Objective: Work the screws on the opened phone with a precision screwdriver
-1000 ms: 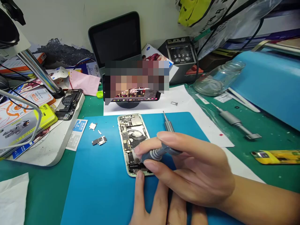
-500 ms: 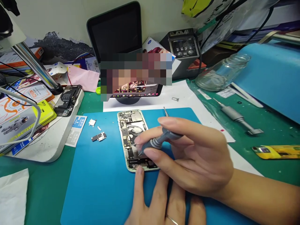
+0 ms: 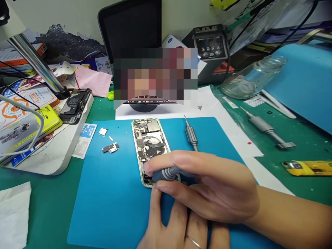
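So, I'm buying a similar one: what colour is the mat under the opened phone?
The mat is plain blue, clearest in the head view.

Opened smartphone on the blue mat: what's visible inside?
In the smartphone: a circuit board along the left, a silver plate upper right. The held screwdriver and right grip hide much of the lower end; parts under them can't be seen.

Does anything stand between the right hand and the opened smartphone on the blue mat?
Only the gray screwdriver, pinched by the right hand over the near end of the smartphone; the tool's tip is hidden. The left hand is also at that end.
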### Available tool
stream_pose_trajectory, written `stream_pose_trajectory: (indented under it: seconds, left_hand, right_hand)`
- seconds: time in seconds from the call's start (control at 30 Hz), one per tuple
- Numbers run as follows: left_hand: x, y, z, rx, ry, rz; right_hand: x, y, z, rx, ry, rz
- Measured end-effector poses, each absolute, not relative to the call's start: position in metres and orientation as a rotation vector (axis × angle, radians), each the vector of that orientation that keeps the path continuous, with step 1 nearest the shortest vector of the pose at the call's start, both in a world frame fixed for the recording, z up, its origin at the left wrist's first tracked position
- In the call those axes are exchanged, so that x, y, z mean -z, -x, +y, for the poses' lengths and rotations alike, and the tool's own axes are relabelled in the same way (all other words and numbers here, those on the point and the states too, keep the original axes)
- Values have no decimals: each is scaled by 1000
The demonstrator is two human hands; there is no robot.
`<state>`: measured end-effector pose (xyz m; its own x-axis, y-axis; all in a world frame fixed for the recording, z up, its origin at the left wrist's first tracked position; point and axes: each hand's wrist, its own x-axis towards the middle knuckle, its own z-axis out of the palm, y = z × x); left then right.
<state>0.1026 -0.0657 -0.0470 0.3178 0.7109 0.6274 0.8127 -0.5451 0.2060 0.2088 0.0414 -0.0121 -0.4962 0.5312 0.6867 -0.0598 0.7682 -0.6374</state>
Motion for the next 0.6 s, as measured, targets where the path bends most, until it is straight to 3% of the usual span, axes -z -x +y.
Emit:
stream_pose_trajectory:
  seconds: [0.6]
  left_hand:
    - [59, -98, -72, 841, 2381, -1293]
  right_hand:
    - [0, -205, 49, -328, 295, -2140]
